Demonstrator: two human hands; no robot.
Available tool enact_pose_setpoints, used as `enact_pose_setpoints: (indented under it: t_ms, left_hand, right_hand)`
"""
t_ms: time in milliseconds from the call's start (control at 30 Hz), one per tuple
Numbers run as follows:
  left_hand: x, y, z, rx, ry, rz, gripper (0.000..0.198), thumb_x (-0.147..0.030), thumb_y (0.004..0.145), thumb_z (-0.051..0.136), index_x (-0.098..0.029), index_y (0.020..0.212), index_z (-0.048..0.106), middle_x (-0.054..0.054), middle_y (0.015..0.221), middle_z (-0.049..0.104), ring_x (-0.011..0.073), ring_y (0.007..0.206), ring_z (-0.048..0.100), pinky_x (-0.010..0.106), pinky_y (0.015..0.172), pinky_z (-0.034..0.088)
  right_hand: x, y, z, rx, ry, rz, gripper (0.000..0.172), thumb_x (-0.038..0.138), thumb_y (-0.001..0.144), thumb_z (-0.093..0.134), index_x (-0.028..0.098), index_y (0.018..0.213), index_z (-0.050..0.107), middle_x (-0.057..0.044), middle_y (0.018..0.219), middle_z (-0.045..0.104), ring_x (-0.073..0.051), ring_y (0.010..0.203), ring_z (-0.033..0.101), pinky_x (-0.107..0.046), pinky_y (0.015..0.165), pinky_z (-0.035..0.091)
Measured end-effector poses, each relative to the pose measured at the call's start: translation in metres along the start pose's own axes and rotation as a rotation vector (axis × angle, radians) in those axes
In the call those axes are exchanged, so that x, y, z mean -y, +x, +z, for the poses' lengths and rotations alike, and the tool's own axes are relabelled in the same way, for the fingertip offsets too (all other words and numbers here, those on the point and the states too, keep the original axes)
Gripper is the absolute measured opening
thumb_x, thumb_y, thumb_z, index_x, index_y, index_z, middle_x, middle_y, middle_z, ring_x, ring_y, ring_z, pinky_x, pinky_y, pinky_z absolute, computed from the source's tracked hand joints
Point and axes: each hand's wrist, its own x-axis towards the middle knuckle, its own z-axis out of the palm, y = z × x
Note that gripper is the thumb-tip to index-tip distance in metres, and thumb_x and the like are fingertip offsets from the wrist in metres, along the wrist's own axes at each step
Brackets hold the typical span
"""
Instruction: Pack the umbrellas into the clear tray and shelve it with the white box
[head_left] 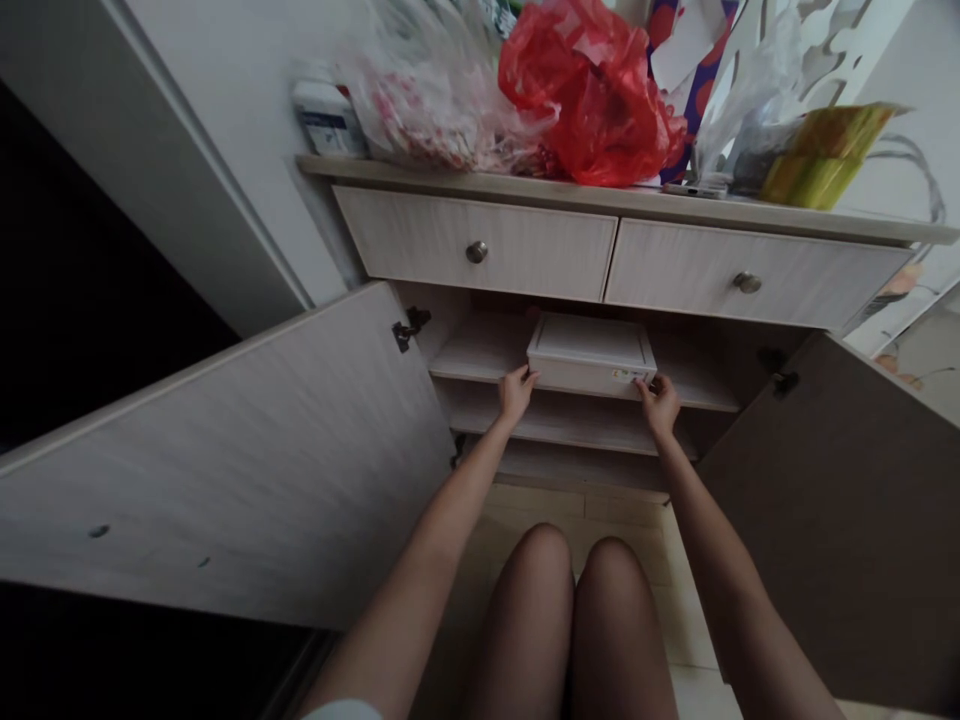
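Observation:
A white shallow box [585, 374] with a lid-like top and a small label at its front right sits on the upper shelf [480, 348] of an open cabinet. At its front left corner, my left hand [516, 393] grips the edge between thumb and fingers. My right hand [660, 404] pinches the front right corner, close to the label. The front of the box reaches the shelf's front edge. What it contains is hidden.
The left door [247, 470] and right door [840, 510] stand wide on either side. Above are two closed drawers with round knobs [477, 252]. The cabinet top carries a red plastic bag [592, 100], clear bags, a white bottle [328, 118] and a yellow packet [832, 150]. Lower shelves lie beneath.

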Motion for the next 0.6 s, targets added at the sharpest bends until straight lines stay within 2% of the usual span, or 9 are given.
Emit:
enact_pose_setpoints:
  t_ms: [100,300,467,600]
  left_hand:
    - [0.001,0.018,0.008,-0.026,0.008,0.034,0.02,-0.027,0.081,0.073,-0.015,0.096,0.076,0.017,0.105,0.075,0.0332,0.111,0.064,0.03,0.084,0.048]
    - [0.0,0.055,0.021,0.058,0.146,0.074,0.017,-0.023,0.088,0.063,-0.011,0.094,0.074,0.017,0.103,0.074,0.0291,0.101,0.066,0.028,0.079,0.044]
    - [-0.001,0.082,0.03,0.069,0.181,0.068,0.014,-0.022,0.087,0.063,-0.012,0.083,0.072,0.012,0.089,0.073,0.0256,0.094,0.065,0.026,0.075,0.042]
    - [0.003,0.098,0.036,0.045,0.18,0.076,0.016,-0.023,0.084,0.065,-0.012,0.073,0.07,0.01,0.079,0.071,0.0239,0.089,0.064,0.026,0.073,0.041]
  right_hand:
    - [0.0,0.022,0.007,0.029,-0.063,0.001,0.05,0.061,0.077,0.059,0.016,0.099,0.067,-0.016,0.1,0.073,-0.028,0.091,0.068,-0.037,0.082,0.049]
    - [0.0,0.052,0.026,0.032,-0.228,0.042,0.04,0.051,0.081,0.061,0.017,0.1,0.068,-0.016,0.101,0.073,-0.03,0.095,0.067,-0.038,0.083,0.049]
    - [0.002,0.072,0.039,0.062,-0.359,0.042,0.038,0.046,0.087,0.057,0.015,0.106,0.067,-0.019,0.104,0.072,-0.033,0.098,0.067,-0.039,0.083,0.048]
    - [0.0,0.088,0.047,0.084,-0.38,0.02,0.038,0.047,0.089,0.056,0.013,0.102,0.069,-0.021,0.1,0.072,-0.031,0.094,0.066,-0.035,0.077,0.047]
